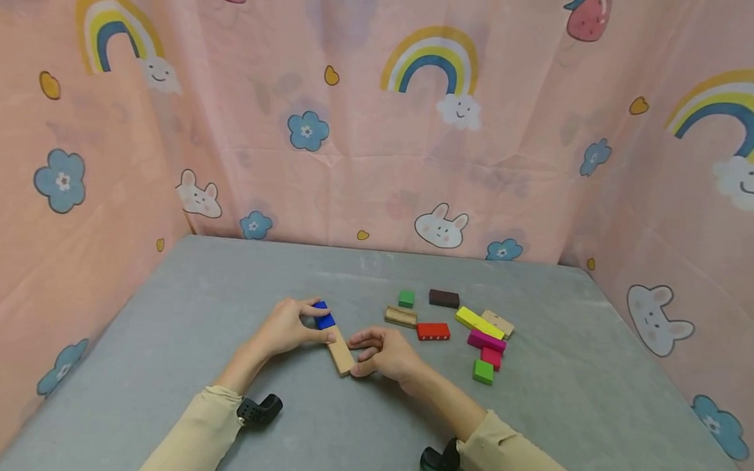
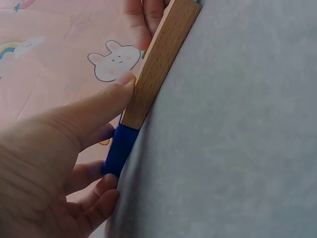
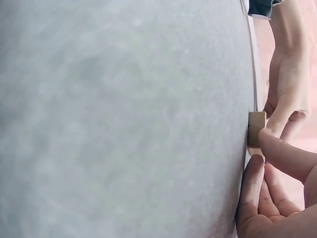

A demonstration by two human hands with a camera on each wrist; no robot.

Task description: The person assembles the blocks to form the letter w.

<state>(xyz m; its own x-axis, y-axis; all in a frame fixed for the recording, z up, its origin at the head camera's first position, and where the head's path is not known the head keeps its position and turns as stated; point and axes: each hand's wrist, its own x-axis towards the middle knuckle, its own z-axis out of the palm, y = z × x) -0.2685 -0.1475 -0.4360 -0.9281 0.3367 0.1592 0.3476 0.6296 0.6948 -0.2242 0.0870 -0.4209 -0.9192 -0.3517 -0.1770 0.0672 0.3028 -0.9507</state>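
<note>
A plain wooden block [image 1: 341,355] and a blue block [image 1: 325,317] lie end to end on the grey table, forming one slanted line. My left hand [image 1: 289,326] holds this pair from the left side. Its thumb lies against the wooden block [image 2: 161,64], while its fingers reach round the blue block [image 2: 120,151]. At the near end, my right hand [image 1: 388,357] touches the wooden block with its thumb and keeps its other fingers along the right side. In the right wrist view, the thumb meets the wooden block's end [image 3: 257,124].
Right of the hands lie loose blocks: a green cube [image 1: 407,298], a dark brown block [image 1: 444,298], a grooved wooden piece [image 1: 401,316], a red block [image 1: 432,332]. Farther right are a yellow block [image 1: 474,321], a magenta block [image 1: 487,341] and a light green cube [image 1: 483,371]. Patterned cloth [image 1: 366,180] hangs behind.
</note>
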